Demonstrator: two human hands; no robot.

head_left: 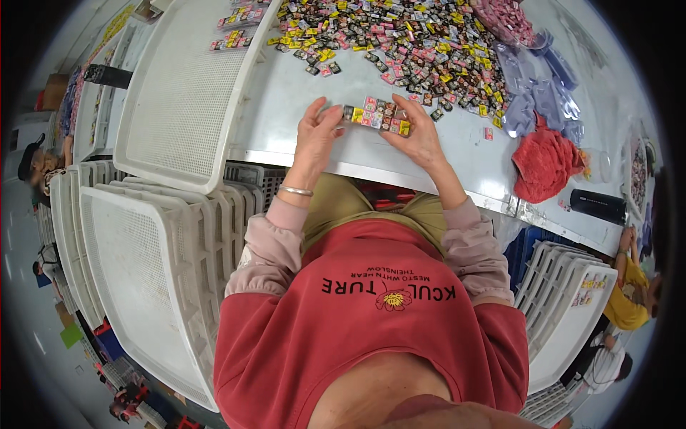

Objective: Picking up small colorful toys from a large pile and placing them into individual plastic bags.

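Observation:
Over the near edge of the pale table, both hands hold a small clear plastic tray (380, 118) filled with rows of little pink, black, yellow and brown printed pieces. My right hand (420, 139) grips its right end, thumb below and fingers above. My left hand (318, 137), with a bangle at the wrist, is closed at the left end. Its fingertips are against a dark little piece (348, 113) there; whether that piece is seated in the tray, I cannot tell. Beyond the hands spreads a large heap of similar loose pieces (436, 61).
At left, a white mesh tray (179, 93) overlaps the table edge, with filled packs (239, 28) at its far end. Empty clear trays (536, 79), a red cloth (547, 161) and a black cylinder (599, 206) lie right. White crates (136, 264) flank me; other people (629, 286) are farther off.

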